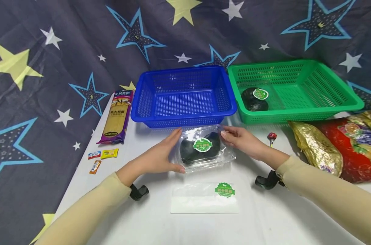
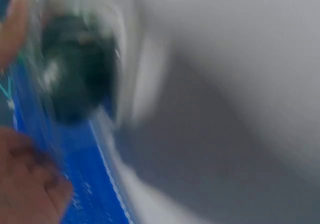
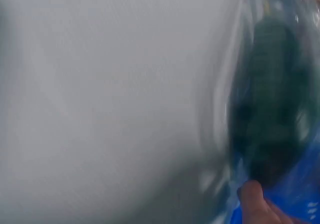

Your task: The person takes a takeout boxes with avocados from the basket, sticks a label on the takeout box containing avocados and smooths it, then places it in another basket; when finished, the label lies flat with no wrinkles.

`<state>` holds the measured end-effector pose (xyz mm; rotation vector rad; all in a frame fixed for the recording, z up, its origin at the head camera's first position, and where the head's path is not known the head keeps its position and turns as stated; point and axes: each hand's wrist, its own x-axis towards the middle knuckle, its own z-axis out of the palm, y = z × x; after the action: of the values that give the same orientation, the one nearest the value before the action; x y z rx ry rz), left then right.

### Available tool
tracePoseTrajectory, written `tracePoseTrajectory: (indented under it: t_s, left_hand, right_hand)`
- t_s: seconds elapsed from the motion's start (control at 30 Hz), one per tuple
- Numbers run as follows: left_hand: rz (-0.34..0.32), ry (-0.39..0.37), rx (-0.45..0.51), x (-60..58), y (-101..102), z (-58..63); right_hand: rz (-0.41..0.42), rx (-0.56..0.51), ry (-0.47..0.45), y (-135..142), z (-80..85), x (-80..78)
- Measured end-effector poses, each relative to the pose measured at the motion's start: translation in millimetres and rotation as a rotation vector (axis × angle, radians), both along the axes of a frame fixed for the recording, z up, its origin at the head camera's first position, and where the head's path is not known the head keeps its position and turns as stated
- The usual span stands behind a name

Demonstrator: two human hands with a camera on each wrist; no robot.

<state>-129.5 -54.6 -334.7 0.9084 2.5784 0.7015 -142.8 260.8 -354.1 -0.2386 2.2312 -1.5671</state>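
Note:
A clear plastic box point(image 1: 202, 147) of dark green avocados, with a green-and-white sticker on its lid, is between my two hands in front of the blue basket. My left hand point(image 1: 159, 153) holds its left end, fingers at the far corner and thumb at the near one. At the far right corner, my right hand point(image 1: 238, 139) grips the box with thumb and fingers. In the blurred left wrist view a dark avocado point(image 2: 77, 69) shows through the plastic. The right wrist view has a dark green avocado point(image 3: 272, 99) above my thumb.
Behind the box stand a blue basket point(image 1: 185, 121) and a green basket point(image 1: 295, 116), which holds another avocado box point(image 1: 254, 99). Pasta point(image 1: 116, 117) and small candies point(image 1: 109, 153) lie left. A lollipop point(image 1: 272, 136) and a red-gold bag point(image 1: 350, 146) lie right. A stickered white packet point(image 1: 203, 204) is nearest.

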Motion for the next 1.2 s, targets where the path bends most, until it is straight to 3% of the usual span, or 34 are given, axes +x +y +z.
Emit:
tracePoseTrajectory:
  t_s: [0.13,0.27,0.37,0.47,0.57,0.7,0.83,0.93,1.1,1.2]
  left_hand:
    - [0.1,0.019,-0.016,18.9,8,4.8]
    - [0.218,0.026,-0.014,34.4,20,5.1]
    - [0.282,0.039,-0.023,45.1,30,3.6]
    - [0.3,0.052,-0.045,51.6,36,4.4]
    - [0.28,0.04,-0.064,50.1,33,9.4]
    - [0.202,0.017,-0.039,36.4,24,15.2]
    - [0.085,0.008,-0.019,19.4,18,11.9]
    - [0.033,-0.024,0.007,10.7,17,5.4]
    - [0.039,-0.067,0.058,9.8,22,-5.5]
    - [0.082,-0.072,0.095,17.8,30,-10.0]
  right_hand:
    - [-0.005,-0.006,0.03,-3,7.3,23.8]
    - [-0.095,-0.073,-0.001,-15,11.3,42.3]
    - [-0.183,-0.133,-0.045,-24,10.4,47.0]
    - [-0.217,-0.138,-0.055,-26,7.8,44.0]
    - [-0.184,-0.114,-0.067,-22,6.4,37.5]
    - [-0.101,-0.127,-0.123,-13,7.5,29.1]
    - [-0.014,-0.13,-0.162,-7,8.3,17.8]
    - [0.063,-0.151,-0.186,-6,7.3,4.7]
    - [0.185,-0.207,-0.218,0,4.1,-17.1]
    - [0.175,-0.182,-0.173,3,3.7,-19.6]
